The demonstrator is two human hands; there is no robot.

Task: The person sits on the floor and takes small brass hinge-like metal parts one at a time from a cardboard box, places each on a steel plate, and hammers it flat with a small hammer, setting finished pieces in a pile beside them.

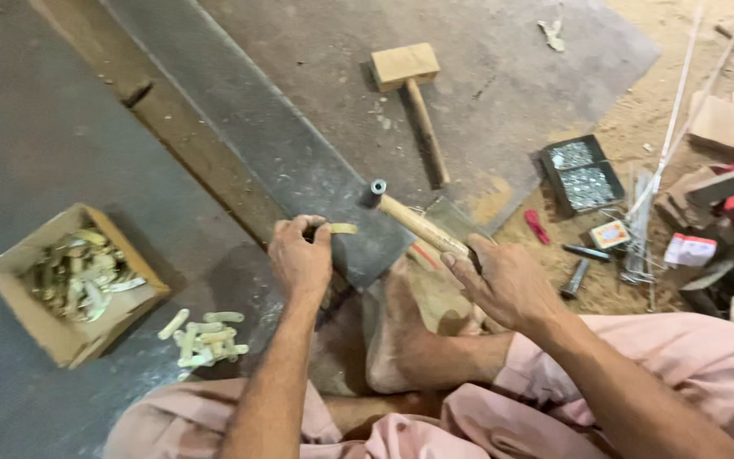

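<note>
I see the left hand (301, 259) pinching a small pale wooden piece (341, 228) against the dark metal plate (299, 161). The right hand (507, 285) grips a wood-handled hammer (414, 223) just right of that piece. A pile of similar pieces (206, 336) and a cardboard box (74, 285) lie left of the plate; a wooden mallet (409, 85) rests beyond it.

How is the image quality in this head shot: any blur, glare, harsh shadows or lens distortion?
Head view: soft, even light, with no glare and only faint shadows under the wooden mallet and cardboard box. The left hand, right hand and hammer are slightly soft, though readable. The wide lens bends the edges, and the clutter at far right is smeared.
</note>
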